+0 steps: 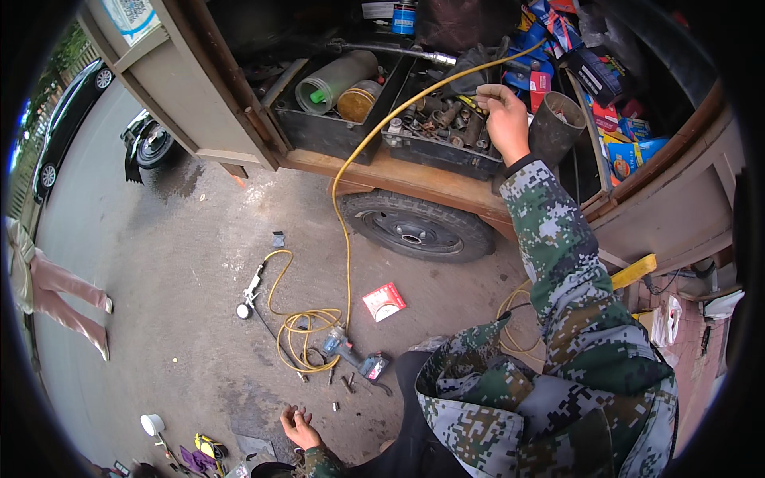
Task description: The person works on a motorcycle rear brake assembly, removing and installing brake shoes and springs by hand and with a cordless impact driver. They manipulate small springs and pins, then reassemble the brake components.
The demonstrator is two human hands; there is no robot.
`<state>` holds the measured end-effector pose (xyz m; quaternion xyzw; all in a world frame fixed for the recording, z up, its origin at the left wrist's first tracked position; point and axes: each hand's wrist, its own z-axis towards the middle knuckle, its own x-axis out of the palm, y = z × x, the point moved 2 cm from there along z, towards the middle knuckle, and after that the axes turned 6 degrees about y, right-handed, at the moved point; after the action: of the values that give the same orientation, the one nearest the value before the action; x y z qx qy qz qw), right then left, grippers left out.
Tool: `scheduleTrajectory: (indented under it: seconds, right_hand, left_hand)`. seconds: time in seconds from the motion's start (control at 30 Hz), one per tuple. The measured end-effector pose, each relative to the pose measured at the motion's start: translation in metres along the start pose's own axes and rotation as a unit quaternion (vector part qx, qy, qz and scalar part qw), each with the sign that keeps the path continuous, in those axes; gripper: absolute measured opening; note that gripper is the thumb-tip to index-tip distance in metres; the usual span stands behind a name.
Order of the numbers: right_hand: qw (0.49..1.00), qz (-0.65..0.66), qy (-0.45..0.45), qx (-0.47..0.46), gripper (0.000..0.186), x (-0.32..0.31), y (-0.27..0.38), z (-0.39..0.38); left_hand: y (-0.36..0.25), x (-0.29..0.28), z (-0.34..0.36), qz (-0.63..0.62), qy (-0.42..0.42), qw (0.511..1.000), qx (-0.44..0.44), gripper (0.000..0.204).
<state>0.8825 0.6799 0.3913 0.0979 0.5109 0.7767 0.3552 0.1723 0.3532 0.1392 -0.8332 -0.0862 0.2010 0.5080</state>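
Note:
My right hand (505,119) is raised over a black tray of greasy sockets (446,127) inside an open cargo box, its fingers curled beside a small yellow item (469,103); what they grip is unclear. A yellow hose (347,171) runs across the box and down to the ground. Low in the view, my left hand (300,426) hangs over the pavement, fingers loosely bent and apart, with nothing visible in them. Just above it on the ground lie an impact wrench (355,357), loose sockets (347,384), a tire inflator gun (251,295) and a red-and-white box (384,301).
The box's wheel (412,227) sits below the wooden edge (414,177). A bin with jars (335,88) and blue boxes (625,159) flank the tray. A person in pink trousers (68,295) stands at left, near a black car (68,119). Tools (207,450) lie bottom left.

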Motion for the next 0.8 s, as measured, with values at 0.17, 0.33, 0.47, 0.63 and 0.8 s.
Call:
scheduleTrajectory:
  seconds: [0.17,0.33,0.47,0.63,0.8]
  right_hand:
    - [0.997,-0.062,0.047,0.003,0.029,-0.004,0.0,0.006]
    - [0.886,-0.36,0.292,-0.005,0.027,0.003,0.017,0.032]
    - [0.704,-0.534,0.461,-0.077,0.039,0.013,-0.001,0.049]
    - [0.546,-0.679,0.461,-0.168,0.048,-0.009,-0.09,0.081]
    - [0.49,-0.721,0.444,-0.206,0.031,-0.043,-0.165,0.136]
  left_hand:
    - [-0.018,0.027,0.012,0.004,0.018,1.0,0.012,0.038]
    - [-0.036,0.031,0.022,0.016,0.051,0.997,0.054,0.037]
    - [-0.04,0.011,0.026,0.035,0.043,0.995,0.08,0.036]
    - [-0.024,-0.034,0.017,-0.018,0.01,0.994,0.107,0.036]
    - [0.01,-0.08,-0.004,0.03,-0.055,0.994,0.087,0.031]
